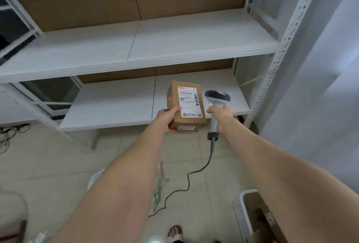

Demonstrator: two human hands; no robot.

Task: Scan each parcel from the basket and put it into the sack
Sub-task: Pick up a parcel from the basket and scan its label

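White plastic basket (243, 204) is sitting on the tile at lower right, partly behind the right forearm, with brown parcels showing inside. Pale crumpled plastic (94, 179) is lying on the floor under the left forearm; it may be the sack, but I cannot tell. Black cable (188, 182) is trailing across the tile up to the scanner.

Right hand (221, 117) is clenching the handle of the barcode scanner (217, 97), head uppermost. Left hand (165, 119) is grasping the cardboard parcel (186, 107) at its near left corner, thumb on top, holding it in the air in front of the lower shelf (108, 105).

Parcel is sitting just left of the scanner head, long axis running away from me. Red scan spot (170, 99) is falling on the box's left side face, not on the shipping label (189, 101) on top. I am judging the beam needs swinging right, onto the barcode at the label's far end.

Label is showing barcodes and a QR code at its near corner; the text is too blurred to read. The sticker on the near end face is also unreadable.
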